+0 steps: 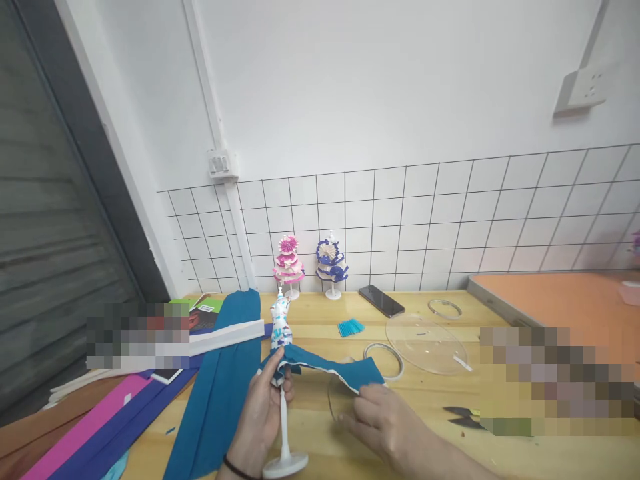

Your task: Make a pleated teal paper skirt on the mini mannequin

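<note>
The person is dressing a small mannequin stand (pixel 281 373) with a strip of teal crepe paper (pixel 330 368). The left hand (pixel 263 413) is closed in a grip around the figure's waist and stem, pinning the near end of the strip there. The right hand (pixel 383 417) lies on the desk (pixel 320 320) with fingers loosely spread, touching the strip's right end, holding nothing tight. Judging by this, the wrapping step is in hand; the next move probably calls for drawing the strip snug around the waist without tearing it.

The stand sits near the middle of the wooden desk, at its near edge. Long sheets of coloured paper (pixel 150 407) lie to the left; two finished paper-dressed figures (pixel 310 267) stand far by the tiled wall (pixel 450 220). A phone (pixel 381 301), a clear round lid (pixel 425 341), a tape ring (pixel 383 361) and scissors (pixel 463 417) lie to the right.
</note>
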### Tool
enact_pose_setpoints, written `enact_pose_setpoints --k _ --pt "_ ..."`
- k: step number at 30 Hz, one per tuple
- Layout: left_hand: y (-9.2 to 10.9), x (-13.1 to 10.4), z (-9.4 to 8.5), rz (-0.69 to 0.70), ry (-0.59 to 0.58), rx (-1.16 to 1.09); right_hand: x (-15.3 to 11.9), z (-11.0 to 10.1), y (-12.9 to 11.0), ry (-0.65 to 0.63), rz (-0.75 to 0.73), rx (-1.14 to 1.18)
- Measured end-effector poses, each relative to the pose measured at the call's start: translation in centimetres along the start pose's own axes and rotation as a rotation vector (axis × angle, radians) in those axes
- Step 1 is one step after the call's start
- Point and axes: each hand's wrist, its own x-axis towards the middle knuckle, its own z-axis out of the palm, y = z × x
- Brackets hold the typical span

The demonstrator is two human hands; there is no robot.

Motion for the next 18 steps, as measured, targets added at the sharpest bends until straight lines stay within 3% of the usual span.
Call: enact_pose_setpoints --k 3,6,9,11,14,18 --pt "0.2 -0.4 0.3 0.022 -0.024 0.018 -1.8 -0.1 -0.6 -0.088 0.075 0.214" --pt "0.3 -1.2 1.0 0.062 -0.076 0.04 -3.1 -0.9 -0.6 -0.023 0.335 0.452" --pt "0.0 -2.3 1.8 0.066 -0.248 0.102 -3.0 -2.3 -0.1 0.088 0.694 0.691" --pt "-0.4 -3.1 2.1 0.018 -0.394 0.157 -1.9 -3.4 0.2 0.111 0.822 0.859" --pt "-1.1 -3.7 2.4 -0.028 -0.519 0.171 0.3 -4.8 0.1 0.083 0.782 1.013" --pt "-1.8 -3.6 2.2 -0.024 -0.542 0.152 2.7 -5.2 -0.4 0.089 0.688 0.906"
